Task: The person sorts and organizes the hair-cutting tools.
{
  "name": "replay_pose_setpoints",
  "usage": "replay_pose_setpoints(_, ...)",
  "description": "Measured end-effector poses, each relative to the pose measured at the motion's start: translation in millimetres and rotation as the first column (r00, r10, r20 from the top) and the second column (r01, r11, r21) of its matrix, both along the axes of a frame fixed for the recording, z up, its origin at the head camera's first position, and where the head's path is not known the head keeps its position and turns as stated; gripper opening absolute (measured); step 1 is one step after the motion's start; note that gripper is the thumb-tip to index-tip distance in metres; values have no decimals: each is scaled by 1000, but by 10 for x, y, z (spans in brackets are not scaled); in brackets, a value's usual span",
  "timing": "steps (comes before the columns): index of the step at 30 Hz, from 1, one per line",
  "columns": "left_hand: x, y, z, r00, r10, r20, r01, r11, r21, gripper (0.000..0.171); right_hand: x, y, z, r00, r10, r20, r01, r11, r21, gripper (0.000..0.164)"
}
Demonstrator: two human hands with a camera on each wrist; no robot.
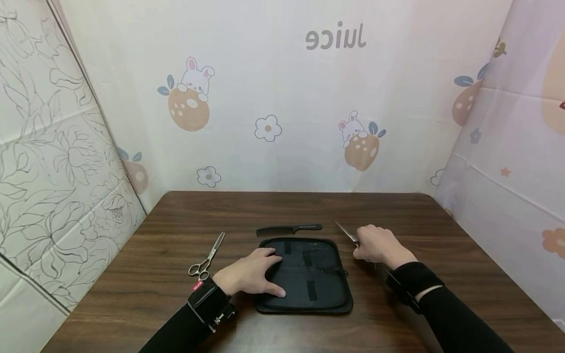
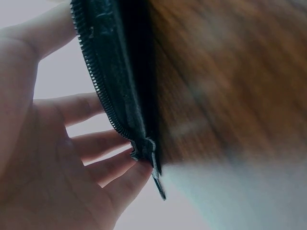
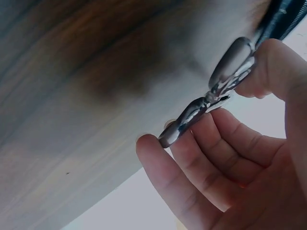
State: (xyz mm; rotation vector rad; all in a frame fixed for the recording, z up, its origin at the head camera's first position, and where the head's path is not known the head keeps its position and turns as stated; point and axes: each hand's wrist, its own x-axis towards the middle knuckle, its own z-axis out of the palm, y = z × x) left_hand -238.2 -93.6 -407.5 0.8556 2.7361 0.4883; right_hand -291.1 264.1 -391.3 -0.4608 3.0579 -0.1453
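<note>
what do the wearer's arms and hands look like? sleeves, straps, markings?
The left hand and right hand are bare and ungloved. Both sides have long black sleeves. A thick black band circles each wrist; the left one carries a small metal fitting.

The head camera looks from above the near side of the wooden table (image 1: 388, 211), forward and downward, and is the farthest of three; it takes in both hands and the printed curtain (image 1: 273, 73) behind. The left wrist camera looks from very near, along the palm of the left hand (image 1: 251, 272) to the zipped edge of the black case (image 1: 328, 289), with the table strongly tilted. The right wrist camera, equally close and tilted, faces the right hand's (image 1: 381, 245) palm and the scissors (image 3: 210, 97), which the head view shares.
</note>
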Motion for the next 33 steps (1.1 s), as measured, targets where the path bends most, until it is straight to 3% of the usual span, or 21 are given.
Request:
replay_pose_setpoints(10,14,6,17,1000,8,-2,-8,1000,-2,88,59,-136,85,1000,3,4,-2,996,-86,13)
replay_pose_setpoints(33,4,18,2,1000,7,-12,-7,1000,-15,88,156,-427,73,999,27,-17,-31,965,-262,7)
